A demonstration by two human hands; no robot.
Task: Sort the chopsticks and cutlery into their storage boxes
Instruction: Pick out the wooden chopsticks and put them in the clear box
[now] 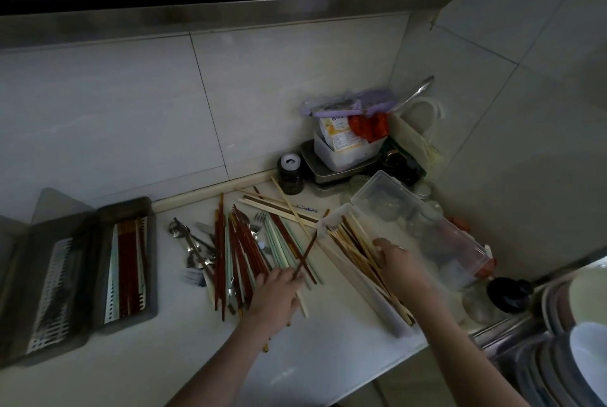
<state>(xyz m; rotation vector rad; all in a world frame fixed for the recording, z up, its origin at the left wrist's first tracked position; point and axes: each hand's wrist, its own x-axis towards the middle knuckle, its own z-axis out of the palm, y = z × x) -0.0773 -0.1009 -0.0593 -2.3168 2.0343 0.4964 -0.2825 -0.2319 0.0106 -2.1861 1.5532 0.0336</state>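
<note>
The left hand (277, 295) pinches a dark brown chopstick (305, 255) lifted from the mixed pile (243, 252) at the counter's centre, probably to sort it by colour. At three o'clock of the pile, the right hand (399, 262) rests curled fingers on the pale bamboo sticks in the clear plastic box (364, 281), seemingly steadying them. At nine o'clock the grey slotted tray (126, 258) holds smooth red-brown pairs; steel spoons (189, 242) lie just beside the pile.

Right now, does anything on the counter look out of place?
Yes: one dark red chopstick held by the left hand lies crosswise over the loose pile. Spoons and forks lie mixed against the pile's left edge.
</note>
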